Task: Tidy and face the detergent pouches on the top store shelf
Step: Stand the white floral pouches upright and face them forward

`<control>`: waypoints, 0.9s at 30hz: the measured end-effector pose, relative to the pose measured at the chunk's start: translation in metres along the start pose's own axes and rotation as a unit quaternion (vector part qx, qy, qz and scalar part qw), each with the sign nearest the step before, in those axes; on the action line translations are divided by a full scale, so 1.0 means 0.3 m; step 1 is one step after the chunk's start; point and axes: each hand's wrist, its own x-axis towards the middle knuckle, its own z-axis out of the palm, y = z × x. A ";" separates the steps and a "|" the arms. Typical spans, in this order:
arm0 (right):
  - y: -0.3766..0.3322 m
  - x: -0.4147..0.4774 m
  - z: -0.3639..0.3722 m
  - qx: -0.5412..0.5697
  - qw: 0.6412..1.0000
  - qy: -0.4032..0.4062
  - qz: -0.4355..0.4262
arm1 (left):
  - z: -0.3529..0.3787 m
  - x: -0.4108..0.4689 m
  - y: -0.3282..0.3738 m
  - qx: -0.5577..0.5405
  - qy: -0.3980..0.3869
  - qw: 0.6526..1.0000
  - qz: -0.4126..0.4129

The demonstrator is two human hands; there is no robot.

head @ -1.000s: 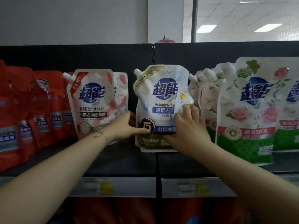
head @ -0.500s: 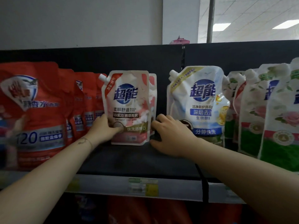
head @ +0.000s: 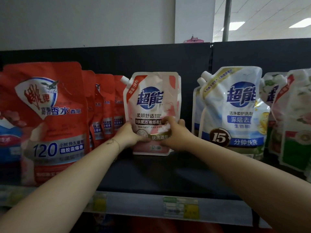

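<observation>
The left hand (head: 129, 134) and right hand (head: 175, 136) hide the lower label of the pink-and-white spouted plastic pouch (head: 151, 100). The right edge cuts off the green-and-white floral plastic pouch (head: 299, 147). The near yellow-and-white paper price tags (head: 181, 208) are too blurred to read.

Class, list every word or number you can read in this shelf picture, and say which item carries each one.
"超能": pink-and-white pouch
"柔顺舒适": pink-and-white pouch
"快洗适用": pink-and-white pouch, low down
"120": large red pouch
"香水": large red pouch
"超能": blue-and-white pouch
"15": blue-and-white pouch
"分钟快洗": blue-and-white pouch
Shelf-edge price tags: too blurred to read.
Finer print on all the pouches: too small to read.
</observation>
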 end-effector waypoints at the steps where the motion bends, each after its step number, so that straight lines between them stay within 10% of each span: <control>1: -0.003 0.005 0.005 0.012 1.000 0.014 0.008 | 0.004 0.006 -0.004 -0.002 0.001 1.000 0.004; 8: -0.012 0.022 0.003 0.029 0.993 0.094 0.062 | 0.033 0.022 0.011 -0.003 -0.015 1.000 0.016; 15: -0.018 -0.013 0.034 -0.281 0.953 0.114 0.020 | 0.064 0.011 0.028 0.042 -0.008 0.999 0.018; 27: -0.045 0.008 -0.025 -0.220 0.967 0.121 0.040 | 0.050 -0.028 0.044 0.139 -0.024 0.990 0.013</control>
